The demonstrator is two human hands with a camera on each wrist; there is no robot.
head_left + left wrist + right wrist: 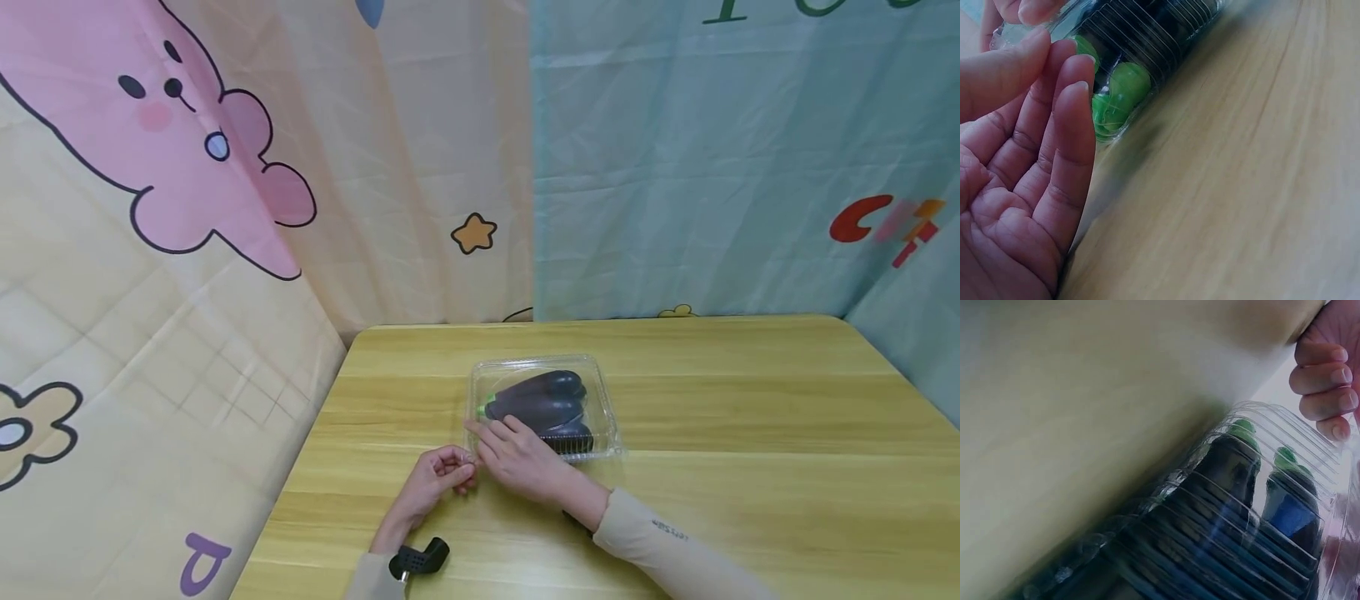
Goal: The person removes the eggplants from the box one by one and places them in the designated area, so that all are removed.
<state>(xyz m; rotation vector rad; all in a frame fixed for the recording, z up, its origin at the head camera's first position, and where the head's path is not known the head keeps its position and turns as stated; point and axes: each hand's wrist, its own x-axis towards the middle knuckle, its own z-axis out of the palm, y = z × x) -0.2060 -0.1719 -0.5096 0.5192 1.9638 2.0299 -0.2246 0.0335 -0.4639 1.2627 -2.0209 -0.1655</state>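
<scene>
A clear plastic clamshell box (606,408) lies on the table, with several dark purple eggplants (536,407) inside. Their green stem ends (1124,87) point toward its left side. At the front left corner my left hand (431,485) pinches the plastic edge between thumb and fingertips. My right hand (525,465) reaches across the front of the box and grips the same corner, its fingertips close to the left thumb. The right thumb is mostly hidden. Ribbed side walls (1247,531) of the box show in the right wrist view.
The wooden table (735,467) extends on both sides of the box. Printed curtains (420,167) hang behind the table and along its left side. A black wrist camera (420,558) sits on the left wrist.
</scene>
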